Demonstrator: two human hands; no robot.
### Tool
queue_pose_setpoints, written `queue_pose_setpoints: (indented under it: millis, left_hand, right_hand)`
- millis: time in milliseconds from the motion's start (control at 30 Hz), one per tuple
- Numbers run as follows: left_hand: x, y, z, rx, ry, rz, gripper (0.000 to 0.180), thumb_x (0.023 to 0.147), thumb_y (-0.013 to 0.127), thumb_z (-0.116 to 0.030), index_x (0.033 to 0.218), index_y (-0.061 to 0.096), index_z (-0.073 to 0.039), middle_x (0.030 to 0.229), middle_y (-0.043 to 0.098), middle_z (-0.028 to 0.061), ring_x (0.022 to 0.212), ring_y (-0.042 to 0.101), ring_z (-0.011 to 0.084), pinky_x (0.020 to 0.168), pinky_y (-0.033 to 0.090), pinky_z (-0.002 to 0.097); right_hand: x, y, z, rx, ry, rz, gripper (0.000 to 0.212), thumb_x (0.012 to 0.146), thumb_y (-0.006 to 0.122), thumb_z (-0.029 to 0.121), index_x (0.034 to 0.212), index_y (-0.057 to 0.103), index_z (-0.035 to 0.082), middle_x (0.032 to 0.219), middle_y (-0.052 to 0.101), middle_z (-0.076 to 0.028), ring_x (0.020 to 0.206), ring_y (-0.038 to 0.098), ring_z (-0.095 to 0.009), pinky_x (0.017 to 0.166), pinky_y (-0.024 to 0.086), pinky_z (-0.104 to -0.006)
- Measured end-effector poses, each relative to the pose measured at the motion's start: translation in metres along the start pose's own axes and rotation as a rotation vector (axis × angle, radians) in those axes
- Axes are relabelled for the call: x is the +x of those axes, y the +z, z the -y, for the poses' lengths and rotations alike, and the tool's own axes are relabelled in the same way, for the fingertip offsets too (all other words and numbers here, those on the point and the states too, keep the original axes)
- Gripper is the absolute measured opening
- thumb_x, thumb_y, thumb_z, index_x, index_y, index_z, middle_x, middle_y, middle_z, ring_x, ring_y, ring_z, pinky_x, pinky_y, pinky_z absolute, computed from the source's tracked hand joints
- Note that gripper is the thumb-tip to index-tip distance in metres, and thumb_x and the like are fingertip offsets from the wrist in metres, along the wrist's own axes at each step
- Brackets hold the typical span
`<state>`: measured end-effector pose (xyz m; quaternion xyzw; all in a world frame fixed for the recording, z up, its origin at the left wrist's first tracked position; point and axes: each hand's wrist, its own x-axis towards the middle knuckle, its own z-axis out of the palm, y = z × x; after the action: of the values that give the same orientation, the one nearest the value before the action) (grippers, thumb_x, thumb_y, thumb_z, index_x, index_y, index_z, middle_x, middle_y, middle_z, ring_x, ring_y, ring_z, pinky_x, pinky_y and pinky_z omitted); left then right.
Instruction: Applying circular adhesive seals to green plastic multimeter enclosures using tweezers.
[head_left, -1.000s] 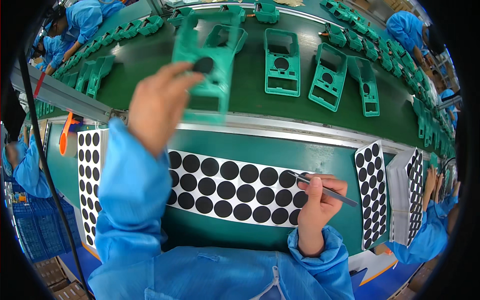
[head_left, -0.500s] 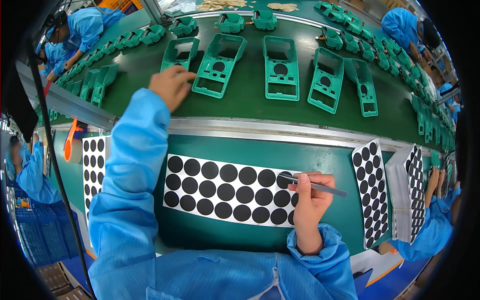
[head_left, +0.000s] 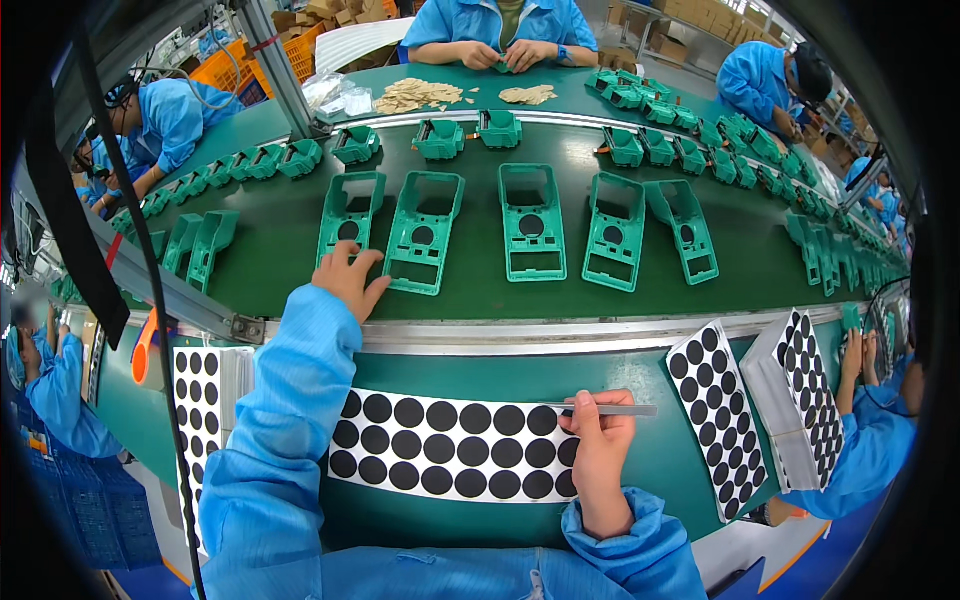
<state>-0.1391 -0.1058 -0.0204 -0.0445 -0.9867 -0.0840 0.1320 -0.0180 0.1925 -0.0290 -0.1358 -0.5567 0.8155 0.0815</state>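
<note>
My left hand (head_left: 350, 282) reaches over the lower end of the leftmost green plastic housing (head_left: 349, 215), its fingers bent but apart; where the fingertips meet the housing is partly hidden. Just right of this hand lies a second green housing (head_left: 436, 188) with a black round disc in it. My right hand (head_left: 602, 450) pinches metal tweezers (head_left: 630, 410), held nearly level. Their tips point left over the upper right part of a white sheet of black round stickers (head_left: 452, 417), which lies on the green table in front of me. The right fingers cover the sheet's right end.
Three more housings (head_left: 533, 222) lie to the right on the belt, behind a metal rail (head_left: 520, 333). Sticker stacks stand at left (head_left: 236, 380) and right (head_left: 790, 425), beside a loose sheet (head_left: 716, 420). Small green parts (head_left: 440, 140) line the far edge. Co-workers sit around.
The view has tilted up, showing a co-worker opposite. My left hand has shifted from the second housing's edge to the leftmost one. The tweezers in my right hand have turned closer to level.
</note>
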Motion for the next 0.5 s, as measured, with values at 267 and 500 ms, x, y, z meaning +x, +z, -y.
queue_pose_setpoints:
  millis: [267, 500]
  left_hand:
    - [-0.043, -0.043, -0.048, -0.17, 0.335, 0.272, 0.054, 0.067, 0.064, -0.037, 0.114, 0.047, -0.014, 0.115, 0.04, 0.0197, 0.102, 0.042, 0.0368, 0.086, 0.036, 0.0427]
    - [-0.108, -0.042, -0.12, -0.115, 0.598, 0.638, 0.094, 0.051, 0.068, -0.054, 0.13, 0.027, -0.023, 0.131, 0.018, 0.0268, 0.119, 0.021, 0.045, 0.093, 0.022, 0.0523]
  right_hand:
    - [0.006, -0.005, -0.005, 0.039, 0.1, -0.047, 0.015, 0.08, 0.056, 0.008, 0.082, 0.042, 0.004, 0.071, 0.053, -0.006, 0.056, 0.051, -0.007, 0.051, 0.05, -0.0201]
    - [0.017, 0.006, -0.003, 0.039, 0.073, 0.009, 0.018, 0.079, 0.058, 0.01, 0.082, 0.042, 0.005, 0.068, 0.052, -0.005, 0.056, 0.05, -0.007, 0.051, 0.048, -0.0199]
